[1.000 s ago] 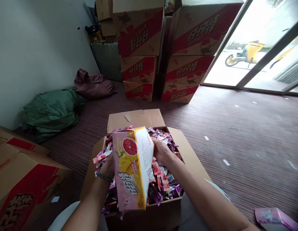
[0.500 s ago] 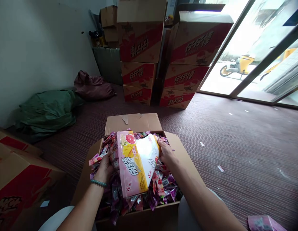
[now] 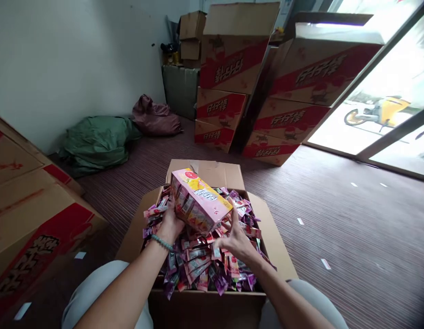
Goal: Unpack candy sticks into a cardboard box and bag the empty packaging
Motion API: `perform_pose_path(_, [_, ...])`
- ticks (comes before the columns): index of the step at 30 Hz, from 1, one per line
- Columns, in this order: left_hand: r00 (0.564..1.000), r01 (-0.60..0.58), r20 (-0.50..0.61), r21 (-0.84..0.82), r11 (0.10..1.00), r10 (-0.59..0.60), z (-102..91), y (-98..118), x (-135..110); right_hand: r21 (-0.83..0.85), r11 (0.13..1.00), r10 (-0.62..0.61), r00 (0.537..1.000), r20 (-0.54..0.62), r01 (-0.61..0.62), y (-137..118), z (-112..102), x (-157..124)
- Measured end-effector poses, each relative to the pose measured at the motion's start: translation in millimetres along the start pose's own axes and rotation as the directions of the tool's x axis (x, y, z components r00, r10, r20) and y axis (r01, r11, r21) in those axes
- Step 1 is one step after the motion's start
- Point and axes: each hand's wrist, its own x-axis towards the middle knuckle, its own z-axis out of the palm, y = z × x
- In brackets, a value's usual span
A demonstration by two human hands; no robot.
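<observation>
A pink and yellow candy box point(image 3: 207, 194) with a see-through side is held tilted above a large open carton point(image 3: 207, 297). Wrapped candies show through that side. My left hand point(image 3: 171, 224), a beaded bracelet at its wrist, is closed around the box's left end from below; its fingertips are partly hidden. My right hand point(image 3: 234, 237) is at the box's lower right corner, thumb and fingers apart, a finger touching the end. Loose candy sticks point(image 3: 198, 262) in purple, pink and red wrappers fill the carton beneath both hands.
Stacked red-printed cartons point(image 3: 229, 64) stand at the back, with another stack point(image 3: 287, 119) beside the glass door. More cartons point(image 3: 44, 219) are at the left. A green cloth bundle point(image 3: 95, 141) and a maroon one point(image 3: 155, 116) lie by the wall. Paper scraps point(image 3: 325, 264) dot the floor.
The candy box has turned from facing me to lying slantwise, its see-through side now showing. The white inner flap is out of sight. My right hand has moved down and its fingers have spread.
</observation>
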Motion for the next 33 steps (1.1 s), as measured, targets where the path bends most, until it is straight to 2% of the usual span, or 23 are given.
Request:
perform_pose_path(2, [1.000, -0.018, 0.002, 0.050, 0.999, 0.018, 12.9, -8, -13, 0.003, 0.999, -0.041, 0.984, -0.176, 0.042, -5, 8, 4])
perform_pose_path(4, [0.999, -0.040, 0.041, 0.167, 0.985, 0.034, 25.0, -7, -27, 0.078, 0.992, -0.080, 0.964, -0.252, 0.103, -13, 5, 12])
perform_pose_path(6, [0.996, -0.088, 0.018, 0.307, 0.948, 0.086, 34.4, 3, -36, 0.175, 0.967, -0.141, 0.959, -0.245, 0.187, -23, -8, 19])
perform_pose_path(8, [0.977, -0.194, 0.001, 0.402, 0.895, 0.212, 41.0, 16, -41, 0.230, 0.950, -0.171, 0.967, -0.191, 0.213, -30, -23, 24])
perform_pose_path(10, [0.947, -0.315, 0.090, 0.430, 0.846, 0.307, 45.5, 25, -42, 0.248, 0.956, -0.132, 0.984, -0.120, 0.158, -33, -35, 26])
perform_pose_path(11, [0.935, -0.355, 0.171, 0.425, 0.832, 0.312, 47.2, 26, -42, 0.257, 0.959, -0.095, 0.991, -0.095, 0.117, -34, -39, 27])
perform_pose_path(13, [0.922, -0.363, 0.292, 0.433, 0.825, 0.253, 49.3, 23, -43, 0.292, 0.954, -0.041, 0.994, -0.100, 0.069, -33, -44, 29])
perform_pose_path(15, [0.927, -0.348, 0.302, 0.467, 0.813, 0.224, 50.2, 19, -45, 0.336, 0.938, -0.031, 0.987, -0.155, 0.083, -32, -47, 31])
perform_pose_path(17, [0.921, -0.373, 0.299, 0.485, 0.790, 0.251, 50.4, 17, -48, 0.353, 0.929, -0.044, 0.979, -0.201, 0.114, -30, -49, 31])
perform_pose_path(24, [0.838, -0.498, 0.479, 0.474, 0.726, 0.261, 50.5, 16, -59, 0.418, 0.906, 0.060, 0.958, -0.282, 0.067, -34, -52, 40])
perform_pose_path(28, [0.837, -0.513, 0.457, 0.463, 0.722, 0.301, 53.0, 21, -61, 0.472, 0.879, 0.079, 0.959, -0.273, 0.062, -42, -48, 45])
perform_pose_path(33, [0.849, -0.517, 0.360, 0.416, 0.748, 0.386, 55.7, 29, -60, 0.351, 0.926, -0.031, 0.955, -0.295, 0.138, -41, -34, 36])
